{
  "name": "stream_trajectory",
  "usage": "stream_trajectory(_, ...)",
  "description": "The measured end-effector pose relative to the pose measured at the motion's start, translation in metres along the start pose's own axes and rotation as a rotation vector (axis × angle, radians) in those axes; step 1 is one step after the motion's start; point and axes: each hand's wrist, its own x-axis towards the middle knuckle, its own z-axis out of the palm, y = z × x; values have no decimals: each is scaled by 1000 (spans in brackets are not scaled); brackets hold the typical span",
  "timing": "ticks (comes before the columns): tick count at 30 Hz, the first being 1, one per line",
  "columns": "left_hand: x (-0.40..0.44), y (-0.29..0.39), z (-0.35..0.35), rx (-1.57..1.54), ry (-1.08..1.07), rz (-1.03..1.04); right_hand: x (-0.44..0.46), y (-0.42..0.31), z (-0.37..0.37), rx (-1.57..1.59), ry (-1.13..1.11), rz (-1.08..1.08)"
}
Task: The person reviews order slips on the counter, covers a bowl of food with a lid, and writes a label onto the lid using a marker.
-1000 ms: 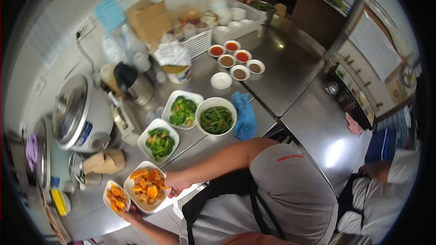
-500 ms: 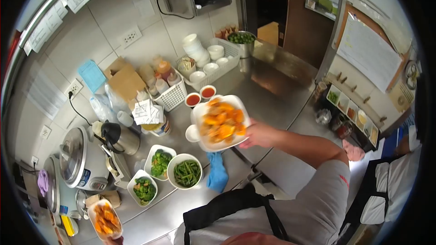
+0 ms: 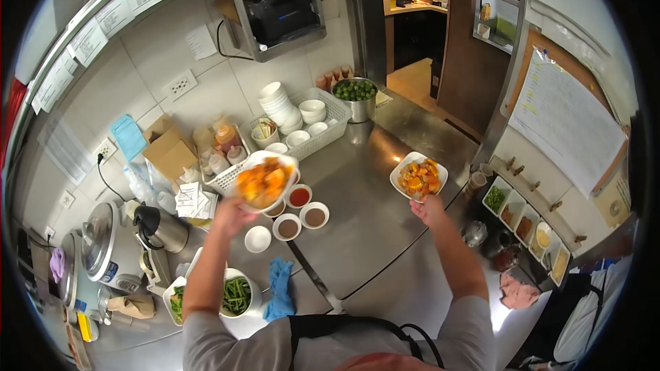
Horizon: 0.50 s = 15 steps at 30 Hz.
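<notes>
My left hand (image 3: 234, 216) grips the near edge of a white bowl (image 3: 291, 167) heaped with orange food pieces (image 3: 261, 183), blurred by motion above the sauce bowls. At the counter's right side, my right hand (image 3: 429, 210) pinches the rim of a second white bowl (image 3: 397, 178) holding similar orange pieces (image 3: 421, 176). Whether this bowl touches the counter I cannot tell. Below the left bowl are a bowl of red sauce (image 3: 299, 196), bowls of brown sauce (image 3: 287, 227) and a small white bowl (image 3: 258, 238). My left forearm partly hides a bowl of green beans (image 3: 237, 295).
A blue cloth (image 3: 279, 288) lies near my apron. Along the wall stand a rice cooker (image 3: 103, 240), a steel jug (image 3: 161, 228), a basket of white bowls (image 3: 330, 134) and a pot of green limes (image 3: 355, 99). Condiment trays (image 3: 526, 223) line the right wall.
My left hand has brought its bowl from the lower left up over the sauce bowls. My right hand has carried its bowl from the middle to the right. More sauce bowls show now.
</notes>
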Motion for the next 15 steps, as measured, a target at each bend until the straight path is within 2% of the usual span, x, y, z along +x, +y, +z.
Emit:
stream_trajectory(5, 154, -73, 143, 15, 25, -124, 40, -3, -5, 128, 75, -24)
stream_trajectory(7, 189, -102, 187, -6, -103, -67, 59, 0, -7, 182, 105, -45)
stream_trajectory(9, 215, -130, 228, 47, -12, -63, 71, 0, -9, 184, 133, -87)
stream_trajectory(11, 229, -151, 258, 40, -74, -63, 86, -8, -11, 205, 170, -138)
stream_trajectory(14, 236, -175, 296, 42, 84, -73, 101, -12, -12, 249, 220, -197)
stream_trajectory(15, 242, -181, 301, 13, 8, -102, 101, -20, -9, 247, 226, -215)
